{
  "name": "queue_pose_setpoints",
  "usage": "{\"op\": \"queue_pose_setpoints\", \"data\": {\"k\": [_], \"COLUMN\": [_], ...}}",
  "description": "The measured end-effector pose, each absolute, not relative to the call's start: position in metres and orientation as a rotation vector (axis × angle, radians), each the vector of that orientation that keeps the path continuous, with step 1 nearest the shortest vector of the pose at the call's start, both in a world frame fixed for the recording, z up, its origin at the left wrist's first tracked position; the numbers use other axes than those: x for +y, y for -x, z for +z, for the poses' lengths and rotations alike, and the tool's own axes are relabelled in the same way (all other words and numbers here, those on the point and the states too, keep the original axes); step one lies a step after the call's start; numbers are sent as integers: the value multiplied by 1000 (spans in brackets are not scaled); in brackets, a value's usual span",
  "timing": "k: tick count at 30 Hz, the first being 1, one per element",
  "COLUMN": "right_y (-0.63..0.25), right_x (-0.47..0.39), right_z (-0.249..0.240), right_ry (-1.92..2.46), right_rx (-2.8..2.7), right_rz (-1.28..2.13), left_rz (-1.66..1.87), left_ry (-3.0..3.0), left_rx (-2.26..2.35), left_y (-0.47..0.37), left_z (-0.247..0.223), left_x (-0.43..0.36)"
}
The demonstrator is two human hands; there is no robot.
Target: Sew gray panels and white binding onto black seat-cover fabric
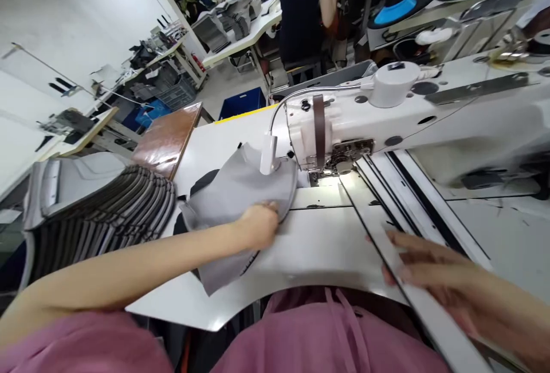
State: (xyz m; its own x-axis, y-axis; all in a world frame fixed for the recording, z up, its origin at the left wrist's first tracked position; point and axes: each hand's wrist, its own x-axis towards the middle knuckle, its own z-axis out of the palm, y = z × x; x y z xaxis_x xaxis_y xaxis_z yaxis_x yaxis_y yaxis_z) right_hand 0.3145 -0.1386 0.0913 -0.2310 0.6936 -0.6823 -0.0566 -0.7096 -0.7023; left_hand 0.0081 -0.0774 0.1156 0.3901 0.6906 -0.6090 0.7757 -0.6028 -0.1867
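My left hand is closed on the right edge of a grey fabric piece, which lies partly folded, left of the sewing machine's needle area, with black parts showing beneath it. My right hand holds a long pale strip with a black edge, thumb over it and some fingers behind. That strip runs from the sewing machine down toward the lower right, past my lap. Some blur covers the right hand.
More white strips with black edges lie under the machine arm. A stack of grey sewn pieces stands at the left, near a brown board. Behind are a blue bin and a person in dark clothing.
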Motion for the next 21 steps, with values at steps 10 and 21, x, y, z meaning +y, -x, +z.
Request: {"op": "queue_pose_setpoints", "data": {"k": [10,21], "right_y": [-218,-184], "right_x": [-144,-142], "right_z": [90,55], "right_ry": [852,917], "right_rx": [-817,-837], "right_rz": [2488,2484], "left_rz": [456,731], "left_ry": [-2622,-2592], "left_rx": [1191,1136], "left_y": [-4,3], "left_z": [55,10], "left_x": [-3,-8]}}
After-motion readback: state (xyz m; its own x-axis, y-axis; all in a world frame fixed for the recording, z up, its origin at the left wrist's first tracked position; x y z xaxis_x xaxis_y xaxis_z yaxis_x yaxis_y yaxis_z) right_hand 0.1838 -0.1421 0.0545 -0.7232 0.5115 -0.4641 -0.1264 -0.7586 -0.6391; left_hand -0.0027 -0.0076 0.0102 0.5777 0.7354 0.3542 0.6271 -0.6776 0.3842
